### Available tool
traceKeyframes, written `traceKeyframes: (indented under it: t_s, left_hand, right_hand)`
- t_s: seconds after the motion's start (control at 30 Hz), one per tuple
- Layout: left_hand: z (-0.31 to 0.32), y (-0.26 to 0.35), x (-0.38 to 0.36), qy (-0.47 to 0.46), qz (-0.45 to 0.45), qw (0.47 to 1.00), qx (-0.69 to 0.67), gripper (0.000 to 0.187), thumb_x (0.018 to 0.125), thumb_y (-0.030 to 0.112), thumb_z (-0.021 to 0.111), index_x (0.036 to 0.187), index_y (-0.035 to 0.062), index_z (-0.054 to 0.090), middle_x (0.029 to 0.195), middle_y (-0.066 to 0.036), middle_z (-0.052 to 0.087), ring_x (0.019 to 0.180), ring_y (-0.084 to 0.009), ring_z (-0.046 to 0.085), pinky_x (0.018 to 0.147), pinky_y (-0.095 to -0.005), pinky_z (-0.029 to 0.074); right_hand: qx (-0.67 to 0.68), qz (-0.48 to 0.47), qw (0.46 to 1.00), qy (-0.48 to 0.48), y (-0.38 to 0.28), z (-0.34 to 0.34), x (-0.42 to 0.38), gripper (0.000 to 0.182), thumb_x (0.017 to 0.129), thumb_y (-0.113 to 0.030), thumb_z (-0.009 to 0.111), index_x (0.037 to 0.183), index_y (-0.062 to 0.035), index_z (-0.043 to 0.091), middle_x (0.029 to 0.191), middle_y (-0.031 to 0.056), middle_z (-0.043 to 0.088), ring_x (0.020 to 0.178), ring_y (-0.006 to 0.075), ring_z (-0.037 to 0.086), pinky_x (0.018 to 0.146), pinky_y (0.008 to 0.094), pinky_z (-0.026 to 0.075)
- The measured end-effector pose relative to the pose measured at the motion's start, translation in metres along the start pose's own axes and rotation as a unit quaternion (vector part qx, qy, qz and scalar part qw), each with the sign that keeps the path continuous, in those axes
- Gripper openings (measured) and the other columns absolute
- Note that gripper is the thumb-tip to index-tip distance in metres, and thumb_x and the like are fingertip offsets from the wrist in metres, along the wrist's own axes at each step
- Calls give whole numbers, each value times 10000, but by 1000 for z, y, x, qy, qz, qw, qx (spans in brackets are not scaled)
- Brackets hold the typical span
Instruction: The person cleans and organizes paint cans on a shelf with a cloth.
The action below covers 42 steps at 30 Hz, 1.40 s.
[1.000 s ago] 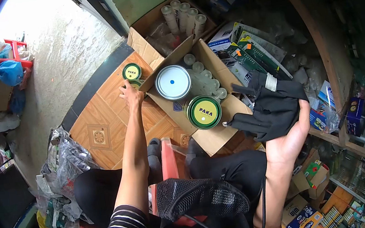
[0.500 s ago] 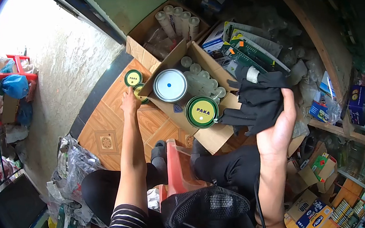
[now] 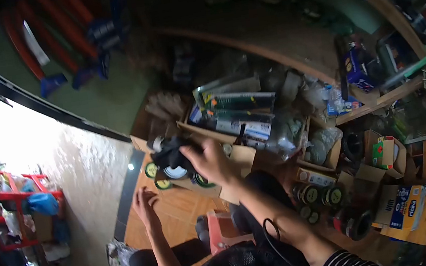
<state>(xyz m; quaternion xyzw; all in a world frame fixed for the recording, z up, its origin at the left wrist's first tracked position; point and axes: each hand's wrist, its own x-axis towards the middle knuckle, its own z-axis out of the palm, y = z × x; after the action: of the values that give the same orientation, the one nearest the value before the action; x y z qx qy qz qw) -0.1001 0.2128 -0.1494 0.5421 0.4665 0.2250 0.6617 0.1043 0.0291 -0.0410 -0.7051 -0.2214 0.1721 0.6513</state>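
My right hand (image 3: pixel 212 162) grips a bunched black cloth (image 3: pixel 170 152), held out over the open cardboard box (image 3: pixel 242 157). Under the cloth, partly covered, is a large can with a pale lid (image 3: pixel 176 172). A green-rimmed can (image 3: pixel 201 179) shows just below my right hand. My left hand (image 3: pixel 144 202) hovers over the tiled floor with its fingers loosely curled and apart, holding nothing. Close above it stand two small green-rimmed cans with yellow lids, one upper can (image 3: pixel 151 169) and one lower can (image 3: pixel 164 183).
Packaged tools (image 3: pixel 238 101) lie behind the box. More round cans (image 3: pixel 307 194) stand on the right by other cartons, including a blue and orange box (image 3: pixel 408 204). A pink stool (image 3: pixel 221 231) is between my legs. A red rack (image 3: pixel 17 199) stands at the left.
My right hand has carried the black cloth leftward over the box. My left hand has come off the small cans toward me. The camera view has turned to the right and blurred slightly.
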Motion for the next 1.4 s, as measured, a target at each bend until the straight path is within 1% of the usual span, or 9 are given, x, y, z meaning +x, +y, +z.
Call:
traceKeyframes:
  t_s: [0.1,0.4,0.6,0.63,0.7,0.87,0.97,1.13,1.4]
  left_hand:
    - [35,72,-73,-251,-7,968,-23,336,1070,294,589,1289,43,628,1047,-58,707,967,-169,695,863,-342,563]
    - [49,69,-92,-183,-42,946,-266,324,1109,267,485,1332,50,578,1219,-78,657,1092,-174,673,911,-338,581]
    - [35,83,-142,-175,-50,956,-230,356,1134,318,440,1383,86,549,1220,-57,658,1015,-150,690,799,-290,606]
    - [32,78,-147,-199,-57,955,-212,390,1128,321,455,1420,76,536,1326,-88,646,1173,-205,672,959,-342,603]
    - [12,48,-134,-418,-73,839,-341,377,1111,301,488,1407,73,541,1281,-80,666,1116,-160,692,798,-278,633]
    - [41,45,-170,-245,-74,897,-361,363,1098,353,510,1395,154,575,1206,-9,695,1020,-127,716,759,-255,624]
    - [33,49,-165,-345,-54,856,-382,386,1102,370,500,1410,146,562,1266,-16,675,1071,-131,700,804,-270,624]
    - [34,65,-170,-218,-1,903,-370,443,1109,380,481,1450,99,518,1383,-72,608,1305,-204,584,1132,-374,478]
    - [36,71,-172,-198,18,945,-259,377,1126,309,465,1434,94,486,1327,-79,576,1239,-225,588,1042,-393,504]
  right_hand:
    - [-106,-8,992,-68,-31,18,-13,240,950,-275,700,1036,-52,718,814,179,733,816,351,740,697,438,553]
    - [-131,-368,907,-159,-48,56,-82,246,871,-139,724,1098,-49,697,1060,113,594,1024,311,622,901,414,519]
    - [-17,-272,954,-124,-62,21,-83,221,927,-163,695,1119,-54,697,1026,118,641,1035,334,628,944,434,486]
    - [-4,-250,961,-122,-63,17,-85,215,931,-162,694,1112,-47,695,1041,123,648,1057,333,632,946,424,492]
    - [8,-224,966,-131,-69,8,-88,209,942,-160,684,1110,-36,692,1049,130,653,1056,337,637,944,413,498]
    - [3,-232,952,-198,-57,7,-95,311,956,-225,684,1182,-11,699,1057,140,651,1052,306,653,938,389,505]
    - [22,-200,960,-193,-55,11,-101,326,965,-243,688,1196,-14,690,1109,142,637,1069,297,644,955,386,503]
    - [-37,-326,941,-79,-76,7,-118,360,951,-361,739,1146,-62,693,1137,131,624,1079,305,621,982,437,469]
    - [-171,-361,900,-174,-61,-1,-106,308,881,-201,748,1134,-42,674,1048,118,680,1070,310,650,947,458,466]
